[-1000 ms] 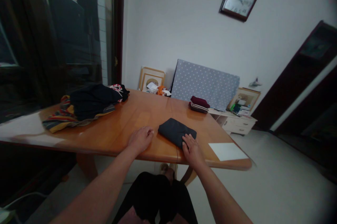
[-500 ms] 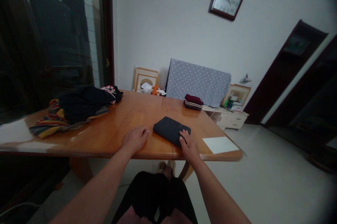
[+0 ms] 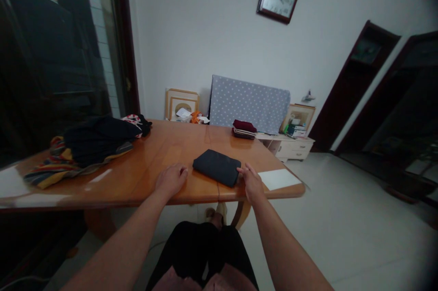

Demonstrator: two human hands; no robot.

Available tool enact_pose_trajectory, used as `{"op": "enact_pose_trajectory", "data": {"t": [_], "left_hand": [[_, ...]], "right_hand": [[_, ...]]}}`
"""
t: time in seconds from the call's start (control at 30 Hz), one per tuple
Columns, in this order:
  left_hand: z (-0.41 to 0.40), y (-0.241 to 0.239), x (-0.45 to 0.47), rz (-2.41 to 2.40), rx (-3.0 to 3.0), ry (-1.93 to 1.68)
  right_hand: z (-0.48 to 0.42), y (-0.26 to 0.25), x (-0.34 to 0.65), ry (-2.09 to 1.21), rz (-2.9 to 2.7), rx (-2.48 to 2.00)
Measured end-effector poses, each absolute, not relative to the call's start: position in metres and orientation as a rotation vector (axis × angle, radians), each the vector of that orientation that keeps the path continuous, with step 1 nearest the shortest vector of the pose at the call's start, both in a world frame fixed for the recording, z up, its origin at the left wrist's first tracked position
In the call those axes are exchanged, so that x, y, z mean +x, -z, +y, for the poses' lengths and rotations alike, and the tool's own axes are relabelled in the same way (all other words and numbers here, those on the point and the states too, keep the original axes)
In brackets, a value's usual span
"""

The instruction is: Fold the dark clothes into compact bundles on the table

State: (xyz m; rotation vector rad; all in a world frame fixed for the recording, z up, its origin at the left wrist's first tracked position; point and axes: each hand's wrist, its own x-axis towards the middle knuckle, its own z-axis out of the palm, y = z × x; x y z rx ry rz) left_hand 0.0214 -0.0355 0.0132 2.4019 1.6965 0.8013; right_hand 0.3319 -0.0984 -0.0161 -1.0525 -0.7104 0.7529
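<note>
A pile of clothes (image 3: 92, 142) lies far left on the table (image 3: 178, 140). The left hand (image 3: 170, 181) rests loosely curled, holding nothing. The folded dark cloth (image 3: 216, 167) lies beside it. The right hand (image 3: 252, 183), fingers open, touches the cloth's right end

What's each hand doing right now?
Left hand: loosely closed, resting on the table, holding nothing.
Right hand: open, fingertips touching the folded dark cloth.

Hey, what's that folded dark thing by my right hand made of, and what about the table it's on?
The folded dark garment looks like soft fabric, woven or knit, with a matte finish: it lies in rounded folds with no shine. The table seems to be wood, orange-brown under a glossy varnish: plank seams show and window light reflects off it.
</note>
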Motion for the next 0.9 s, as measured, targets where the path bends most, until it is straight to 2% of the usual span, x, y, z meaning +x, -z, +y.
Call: {"op": "enact_pose_trajectory", "data": {"t": [0.4, 0.9], "left_hand": [[-0.035, -0.011, 0.02, 1.672, 2.481, -0.813], [-0.039, -0.014, 0.021, 1.694, 2.453, -0.793]], "right_hand": [[-0.098, 0.017, 0.341, -0.819, -0.578, -0.871], [-0.098, 0.017, 0.344, -0.83, -0.554, -0.903]]}}
